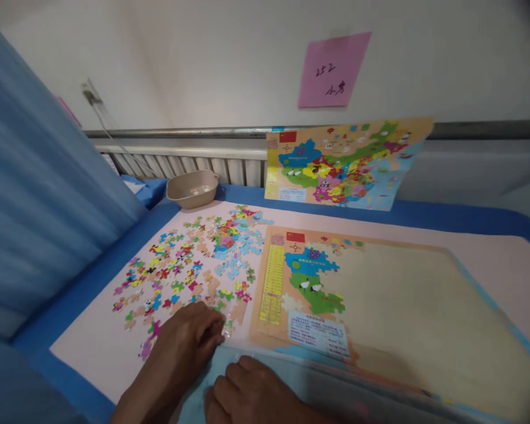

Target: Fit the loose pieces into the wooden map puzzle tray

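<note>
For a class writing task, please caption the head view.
Left hand beside loose pieces, right hand near a part-built puzzle, map sheet upright behind.

Light soft, rather dim. Faint shadow on lower part of puzzle board [424, 306]. Curtain [48, 176] blurred, edges stretched, upper right corner dark. Small print [318, 334] unsharp.

Loose multicoloured puzzle pieces [163, 274] lie scattered left of the flat puzzle board [401, 312], filled mainly along its left end.
</note>
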The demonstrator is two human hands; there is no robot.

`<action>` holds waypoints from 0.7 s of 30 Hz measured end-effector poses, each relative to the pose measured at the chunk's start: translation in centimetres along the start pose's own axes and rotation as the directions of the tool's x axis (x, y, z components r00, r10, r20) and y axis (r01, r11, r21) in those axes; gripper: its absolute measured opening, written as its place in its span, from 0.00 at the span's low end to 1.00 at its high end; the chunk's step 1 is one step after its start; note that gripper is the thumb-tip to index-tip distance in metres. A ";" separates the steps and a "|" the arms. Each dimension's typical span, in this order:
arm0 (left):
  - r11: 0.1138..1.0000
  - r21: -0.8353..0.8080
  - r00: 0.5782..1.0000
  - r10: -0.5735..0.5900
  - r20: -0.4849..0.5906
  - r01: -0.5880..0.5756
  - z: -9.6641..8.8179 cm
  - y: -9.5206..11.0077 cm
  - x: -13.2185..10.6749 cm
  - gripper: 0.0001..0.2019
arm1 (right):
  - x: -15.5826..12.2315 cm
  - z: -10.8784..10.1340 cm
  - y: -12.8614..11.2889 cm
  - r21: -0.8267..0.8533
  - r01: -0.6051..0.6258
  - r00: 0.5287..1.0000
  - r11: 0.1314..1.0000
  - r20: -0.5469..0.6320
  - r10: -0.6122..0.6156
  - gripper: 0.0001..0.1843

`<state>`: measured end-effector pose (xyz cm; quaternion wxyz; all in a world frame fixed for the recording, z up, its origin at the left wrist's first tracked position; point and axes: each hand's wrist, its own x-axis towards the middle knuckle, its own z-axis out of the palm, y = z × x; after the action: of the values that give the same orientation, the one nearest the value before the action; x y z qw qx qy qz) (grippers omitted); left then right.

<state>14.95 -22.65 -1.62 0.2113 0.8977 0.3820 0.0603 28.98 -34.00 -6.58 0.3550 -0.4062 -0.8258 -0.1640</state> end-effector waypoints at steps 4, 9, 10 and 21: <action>1.000 -0.023 1.000 -0.003 -0.003 0.003 -0.2 0.1 -0.2 0.06 | 0.1 -0.4 0.0 -0.011 -0.003 0.999 1.000 0.044 0.004 0.08; 1.000 -0.017 1.000 0.006 -0.020 -0.006 0.4 -0.1 -0.2 0.06 | -0.1 -0.4 -0.1 -0.019 0.019 0.996 1.000 0.087 -0.018 0.08; 1.000 -0.011 1.000 0.004 -0.019 -0.005 0.4 -0.1 -0.2 0.06 | -0.2 -0.4 -0.1 -0.012 0.026 0.994 1.000 0.103 -0.024 0.08; 0.998 0.059 1.000 0.006 0.029 -0.008 1.2 -1.0 -0.1 0.09 | -0.1 -0.5 0.1 -0.038 0.089 0.991 0.995 0.106 -0.085 0.15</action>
<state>14.57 -22.47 -3.14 0.1900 0.9056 0.3774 0.0366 29.34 -34.28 -6.30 0.2954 -0.3853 -0.8564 -0.1755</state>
